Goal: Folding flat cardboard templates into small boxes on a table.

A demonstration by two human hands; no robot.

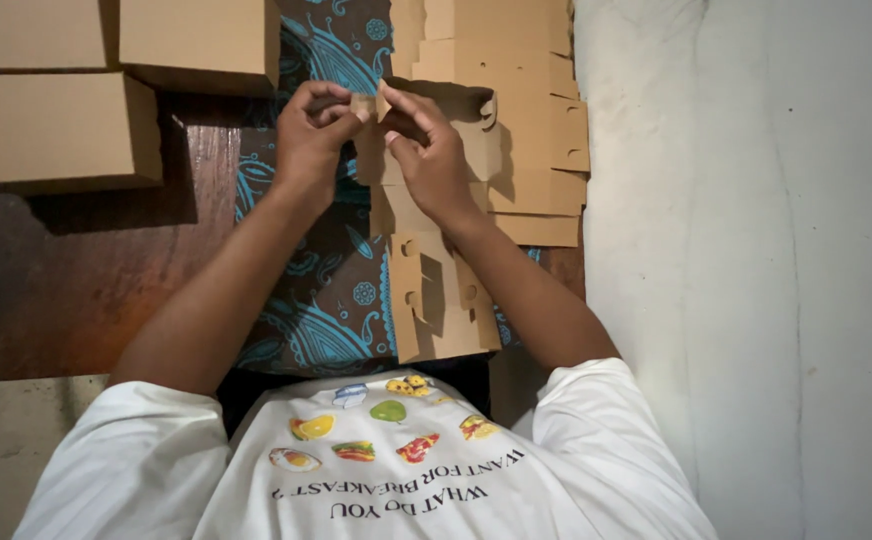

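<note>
The person sits over a half-folded cardboard box (426, 230) that lies on a blue patterned cloth (326, 300) in the middle of the dark wooden floor (76, 290). The left hand (308, 140) and the right hand (434, 150) are both pinched shut on a small flap at the far end of the box, fingertips almost touching. It looks like the flap-tucking step (the sides nearer the person already stand up). Next, I think, the little tab must slide into its slot, gently. A stack of flat cardboard sheets (531, 120) waits just beside the box, by the pale wall. Finished boxes (56, 125) sit at the far left corner
</note>
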